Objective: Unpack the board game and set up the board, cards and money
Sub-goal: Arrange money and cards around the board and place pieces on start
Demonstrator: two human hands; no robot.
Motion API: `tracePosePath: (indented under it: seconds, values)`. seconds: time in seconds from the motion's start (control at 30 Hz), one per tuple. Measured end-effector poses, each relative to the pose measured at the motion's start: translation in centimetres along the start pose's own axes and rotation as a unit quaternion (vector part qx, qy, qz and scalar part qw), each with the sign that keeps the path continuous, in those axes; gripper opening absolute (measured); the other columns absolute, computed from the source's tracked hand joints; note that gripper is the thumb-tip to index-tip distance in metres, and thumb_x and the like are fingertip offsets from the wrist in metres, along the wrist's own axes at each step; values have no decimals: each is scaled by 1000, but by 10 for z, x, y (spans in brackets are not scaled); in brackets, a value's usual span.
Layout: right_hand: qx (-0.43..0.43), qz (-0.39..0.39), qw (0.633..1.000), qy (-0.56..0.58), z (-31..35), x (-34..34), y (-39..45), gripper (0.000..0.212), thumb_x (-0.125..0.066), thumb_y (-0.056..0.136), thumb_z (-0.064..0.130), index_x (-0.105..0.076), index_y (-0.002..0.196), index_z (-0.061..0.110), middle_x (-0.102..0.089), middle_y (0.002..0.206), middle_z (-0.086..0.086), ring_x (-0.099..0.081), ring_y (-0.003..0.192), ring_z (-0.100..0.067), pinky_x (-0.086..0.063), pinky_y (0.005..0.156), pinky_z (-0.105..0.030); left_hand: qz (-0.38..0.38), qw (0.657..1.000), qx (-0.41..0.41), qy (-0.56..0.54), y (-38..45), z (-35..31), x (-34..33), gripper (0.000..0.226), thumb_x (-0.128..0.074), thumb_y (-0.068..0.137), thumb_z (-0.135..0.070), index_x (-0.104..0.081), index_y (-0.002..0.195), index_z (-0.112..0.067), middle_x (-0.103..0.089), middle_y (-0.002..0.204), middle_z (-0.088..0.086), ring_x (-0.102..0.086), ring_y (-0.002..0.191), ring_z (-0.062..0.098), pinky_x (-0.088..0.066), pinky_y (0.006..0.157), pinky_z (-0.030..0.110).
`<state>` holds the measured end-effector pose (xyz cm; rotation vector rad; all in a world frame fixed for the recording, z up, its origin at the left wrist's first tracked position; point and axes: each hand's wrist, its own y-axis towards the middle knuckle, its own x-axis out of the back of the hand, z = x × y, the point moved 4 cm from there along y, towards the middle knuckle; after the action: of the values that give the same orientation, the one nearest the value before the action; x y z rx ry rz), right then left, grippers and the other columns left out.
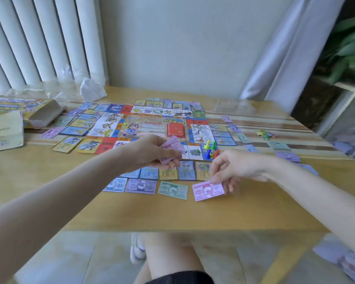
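Left hand (152,151) grips the pink money stack (171,151) over the board (152,124)'s near edge. Right hand (232,169) pinches one pink note (208,190) just below the board. Thin, floppy paper; likely best pinched at the edges.

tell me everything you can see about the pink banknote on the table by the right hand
The pink banknote is a thin paper play-money bill, pink with a white centre figure and blurred printed numerals. It lies flat on the wooden table, slightly skewed, last on the right in a row after a blue, a purple and a green note. The right hand pinches its upper right edge. It touches no other note.
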<state>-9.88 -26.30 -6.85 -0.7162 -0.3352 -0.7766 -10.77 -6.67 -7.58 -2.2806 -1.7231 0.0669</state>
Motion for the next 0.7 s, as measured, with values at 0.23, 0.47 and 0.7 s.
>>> tracePosePath:
  seconds: [0.23,0.47,0.7]
  values:
    - [14,-92,980,-174,-14,-6,-2,22,-77,75,16,-57,67,15,-52,58,13,-44,45,-1,-34,41,-14,1,999,10,41,10,-9,-21,11,-55,93,-12,-61,87,-5,-60,62,2,-51,47,6,-44,46,14]
    - [208,-273,918,-198,24,28,-13,20,-76,74,23,-57,78,22,-57,89,9,-53,74,0,-37,63,-16,26,997,33,70,24,-19,-37,14,-50,96,-12,-58,90,-2,-51,66,5,-45,50,9,-37,44,15]
    - [306,-264,804,-437,17,27,-4,23,-64,84,12,-56,105,6,-54,110,-3,-48,105,-18,-43,82,-31,93,986,32,133,44,-39,-68,8,-56,90,-3,-57,82,-3,-49,61,4,-40,42,4,-26,36,11]
